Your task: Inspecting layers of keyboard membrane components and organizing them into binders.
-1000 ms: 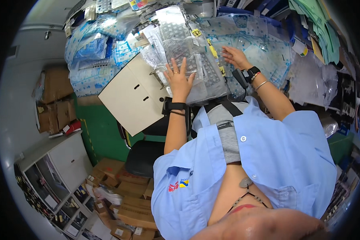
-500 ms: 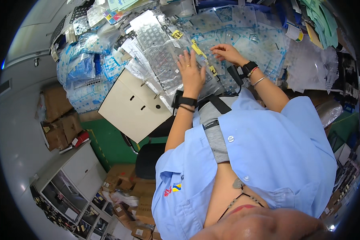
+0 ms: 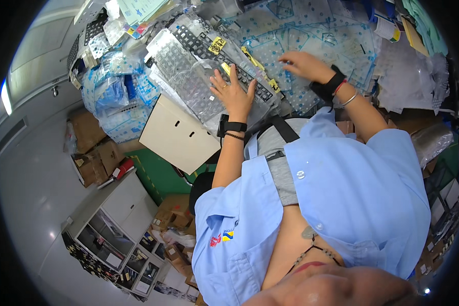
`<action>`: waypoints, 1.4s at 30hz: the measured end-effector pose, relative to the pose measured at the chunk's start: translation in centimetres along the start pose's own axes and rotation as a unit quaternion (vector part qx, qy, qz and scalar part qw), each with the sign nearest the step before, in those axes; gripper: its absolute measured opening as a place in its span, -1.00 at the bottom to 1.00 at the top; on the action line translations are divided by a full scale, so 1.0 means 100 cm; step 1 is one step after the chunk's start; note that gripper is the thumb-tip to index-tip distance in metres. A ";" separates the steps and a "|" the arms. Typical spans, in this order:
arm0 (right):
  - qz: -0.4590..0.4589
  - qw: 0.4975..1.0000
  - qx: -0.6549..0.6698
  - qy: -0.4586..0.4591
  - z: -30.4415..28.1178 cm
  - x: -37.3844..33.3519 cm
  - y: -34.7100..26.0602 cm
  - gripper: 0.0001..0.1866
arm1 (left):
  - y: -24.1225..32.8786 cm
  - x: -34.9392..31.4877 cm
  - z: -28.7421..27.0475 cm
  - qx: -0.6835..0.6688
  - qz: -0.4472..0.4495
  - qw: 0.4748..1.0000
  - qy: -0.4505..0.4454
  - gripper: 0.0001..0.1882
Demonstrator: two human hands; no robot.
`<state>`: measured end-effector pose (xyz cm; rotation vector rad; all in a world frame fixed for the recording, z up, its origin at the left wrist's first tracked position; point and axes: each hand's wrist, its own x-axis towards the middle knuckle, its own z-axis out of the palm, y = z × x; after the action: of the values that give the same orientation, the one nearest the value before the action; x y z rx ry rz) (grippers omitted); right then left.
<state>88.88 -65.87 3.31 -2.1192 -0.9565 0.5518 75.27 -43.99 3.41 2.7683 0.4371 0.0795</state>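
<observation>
My left hand (image 3: 234,97) lies with fingers spread on a clear plastic sleeve (image 3: 207,71), its palm toward the stack of filed sheets. Under and beside the sleeve, a dark sheet with a grid of key-like squares (image 3: 194,38) shows, with yellow label tabs (image 3: 217,46) on the stack. The pile rests over an open white lever-arch binder (image 3: 176,135), whose cover sticks out toward me on the left. My right hand (image 3: 308,67) hovers right of the stack above transparent blue-patterned sheets (image 3: 311,38), fingers loosely bent and apart, with nothing visible in them.
Blue-dotted plastic packets (image 3: 120,97) heap up at the left of the table. Clear plastic bags (image 3: 405,76) and green cloth-like material (image 3: 426,25) lie at the right. Beyond the table's left side stand cardboard boxes (image 3: 94,153) and a grey cabinet (image 3: 120,214).
The clear sleeve has shifted left, exposing more of the dark key-patterned sheet. My left hand stays on the stack, fingers spread wider; my right hand has drawn slightly right. The view has shifted slightly.
</observation>
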 end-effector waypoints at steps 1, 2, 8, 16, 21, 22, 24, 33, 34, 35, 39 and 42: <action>-0.033 0.999 0.019 -0.008 0.010 0.002 -0.010 -0.70 | 0.001 0.001 0.003 0.010 0.000 1.000 0.017 -0.14; -0.034 0.999 0.022 -0.008 0.017 0.004 -0.020 -0.70 | 0.002 0.001 0.005 0.019 0.000 0.999 0.035 -0.15; -0.024 0.992 0.125 -0.013 0.063 0.010 -0.053 -0.59 | 0.000 -0.001 0.010 0.064 -0.002 0.998 0.029 -0.14; -0.003 0.996 -0.083 -0.041 0.088 -0.007 -0.064 -0.24 | -0.013 -0.009 0.001 0.060 -0.012 0.998 0.007 -0.25; 0.050 0.983 -0.133 -0.114 0.092 -0.002 -0.071 -0.24 | -0.003 0.004 0.002 0.036 -0.051 0.997 0.039 -0.43; 0.051 0.983 -0.134 -0.114 0.090 -0.002 -0.074 -0.24 | -0.004 0.005 0.003 0.035 -0.050 0.997 0.039 -0.43; 0.056 0.980 -0.130 -0.142 0.084 -0.003 -0.079 -0.23 | -0.003 0.009 0.001 0.070 -0.008 0.997 0.041 -0.50; -0.060 0.989 -0.051 -0.123 0.086 -0.025 -0.060 -0.57 | -0.010 -0.008 -0.007 0.115 -0.041 0.992 0.028 -0.47; -0.060 0.989 -0.050 -0.123 0.086 -0.025 -0.057 -0.57 | -0.009 -0.009 -0.008 0.107 -0.046 0.993 0.026 -0.45; -0.024 0.994 -0.038 -0.096 0.086 -0.025 -0.054 -0.57 | -0.009 -0.009 -0.008 0.108 -0.045 0.993 0.026 -0.45; 0.028 0.999 0.007 -0.029 0.085 -0.025 -0.055 -0.57 | -0.003 -0.008 -0.008 0.083 -0.060 0.994 0.028 -0.41; 0.039 0.999 0.006 -0.027 0.081 -0.022 -0.061 -0.58 | 0.004 -0.003 -0.003 0.049 -0.045 0.997 0.034 -0.39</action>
<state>79.57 -61.21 2.97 -2.1481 -0.9011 0.6565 75.05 -44.30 3.81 2.8445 0.5983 0.1343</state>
